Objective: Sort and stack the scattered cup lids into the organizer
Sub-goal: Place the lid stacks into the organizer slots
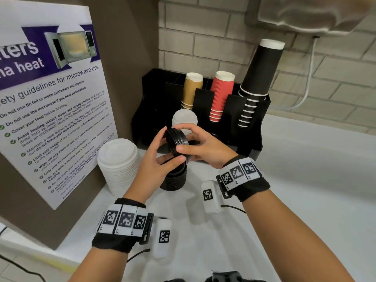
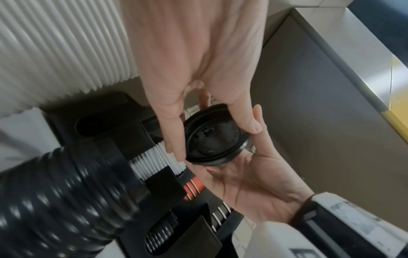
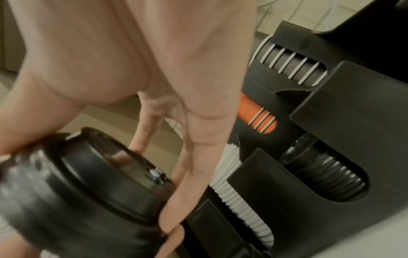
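Note:
A short stack of black lids [image 1: 176,141] is tilted on edge in mid-air in front of the black organizer [image 1: 252,135]. My left hand [image 1: 171,146] grips it from the left, thumb under and fingers over. My right hand [image 1: 182,137] grips the same stack from the right. In the left wrist view the top black lid [image 2: 215,137] faces the camera between both hands. The right wrist view shows the black lids [image 3: 88,183] under my fingers [image 3: 187,174]. A second pile of black lids [image 1: 175,180] stands on the counter just below. White lids [image 1: 184,119] fill one organizer slot.
A tall stack of white lids [image 1: 119,163] stands on the counter at left, against a microwave poster [image 1: 50,110]. Tan cups [image 1: 192,88], red cups [image 1: 220,94] and black cups [image 1: 258,78] stand upside down in the organizer. A brick wall runs behind.

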Motion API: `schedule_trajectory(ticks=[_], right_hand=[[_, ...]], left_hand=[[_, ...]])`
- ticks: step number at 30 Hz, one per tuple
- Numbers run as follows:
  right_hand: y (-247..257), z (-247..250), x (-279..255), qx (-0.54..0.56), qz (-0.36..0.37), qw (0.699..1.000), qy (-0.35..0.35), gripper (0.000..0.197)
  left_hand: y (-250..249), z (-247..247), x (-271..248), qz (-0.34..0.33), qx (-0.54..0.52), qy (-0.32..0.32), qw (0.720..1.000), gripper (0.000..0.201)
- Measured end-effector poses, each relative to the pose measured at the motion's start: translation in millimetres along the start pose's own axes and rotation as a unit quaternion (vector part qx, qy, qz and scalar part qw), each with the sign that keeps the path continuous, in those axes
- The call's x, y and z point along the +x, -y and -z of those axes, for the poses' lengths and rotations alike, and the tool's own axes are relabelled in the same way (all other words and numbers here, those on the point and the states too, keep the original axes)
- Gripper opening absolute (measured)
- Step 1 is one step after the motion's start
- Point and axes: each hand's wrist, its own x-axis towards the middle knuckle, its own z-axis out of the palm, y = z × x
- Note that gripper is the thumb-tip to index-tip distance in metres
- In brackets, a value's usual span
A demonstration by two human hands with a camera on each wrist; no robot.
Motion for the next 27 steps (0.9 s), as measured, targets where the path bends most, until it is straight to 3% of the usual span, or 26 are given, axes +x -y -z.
schedule_trajectory(ticks=[10, 17, 19, 23, 25, 27], right_hand=[[3.5, 5.4, -7.3, -0.003, 0.018, 1.0, 0.007, 0.062], [0.5, 2.4, -4.4, -0.036, 0.038, 0.998, -0.038, 0.051], [3.4, 11.1, 3.2, -0.055, 0.053, 0.994, -0.084, 0.052], [7.3, 55.4, 19.6, -0.154, 0.083, 0.951, -0.253, 0.06], [3.4, 78.2, 26.3, -0.245, 0.046, 0.928, -0.276, 0.064], [-3.7, 93.0, 31.4, -0.355, -0.014, 0.9, -0.253, 0.068]], left_hand=[[-6.3, -0.6, 0.9, 0.014, -0.009, 0.01, 1.0, 0.091], [-7.7, -3.6, 4.4, 0.017, 0.02, 0.012, 1.0, 0.094], [-7.7, -3.2, 4.3, 0.021, 0.022, -0.005, 1.0, 0.09], [-6.7, 2.8, 1.3, 0.032, 0.054, -0.043, 0.997, 0.062], [-5.0, 6.2, 0.3, 0.031, 0.07, -0.048, 0.996, 0.042], [-3.6, 8.1, 0.0, 0.027, 0.074, -0.052, 0.996, 0.033]])
